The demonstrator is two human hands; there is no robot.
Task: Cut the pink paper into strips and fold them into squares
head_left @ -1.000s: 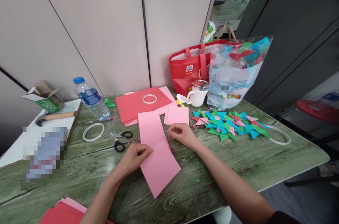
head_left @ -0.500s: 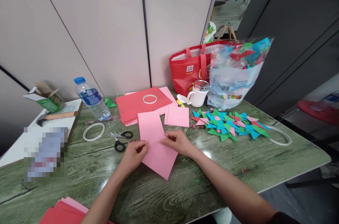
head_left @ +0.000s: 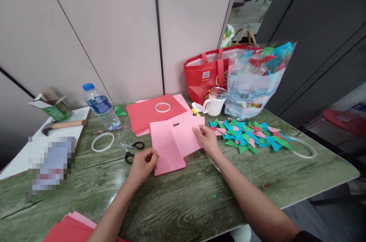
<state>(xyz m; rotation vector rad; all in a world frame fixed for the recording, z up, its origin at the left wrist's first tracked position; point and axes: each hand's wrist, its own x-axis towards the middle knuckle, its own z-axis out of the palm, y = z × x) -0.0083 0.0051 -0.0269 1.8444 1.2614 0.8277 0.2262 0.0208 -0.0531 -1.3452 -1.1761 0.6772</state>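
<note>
A pink paper square (head_left: 187, 139) is pinched at its right edge between the thumb and fingers of my right hand (head_left: 207, 141). It overlaps a stack of pink and red paper sheets (head_left: 165, 152) lying on the table. My left hand (head_left: 144, 165) is at the left edge of that stack, fingers curled in, with nothing visible in them. Small black-handled scissors (head_left: 133, 149) lie just beyond my left hand. A red sheet (head_left: 148, 114) with a white tape ring (head_left: 162, 107) on it lies behind the stack.
Folded colored paper pieces (head_left: 248, 135) are heaped at right beside another white ring (head_left: 309, 148). Behind stand a white mug (head_left: 215, 104), a red bag (head_left: 200, 79) and a plastic bag (head_left: 251, 89). A water bottle (head_left: 103, 110) and a hammer (head_left: 64, 125) are at left.
My right hand has moved right and away with the pink square, which now lies apart from the sheet below. The left hand has slid slightly left, to the stack's edge.
</note>
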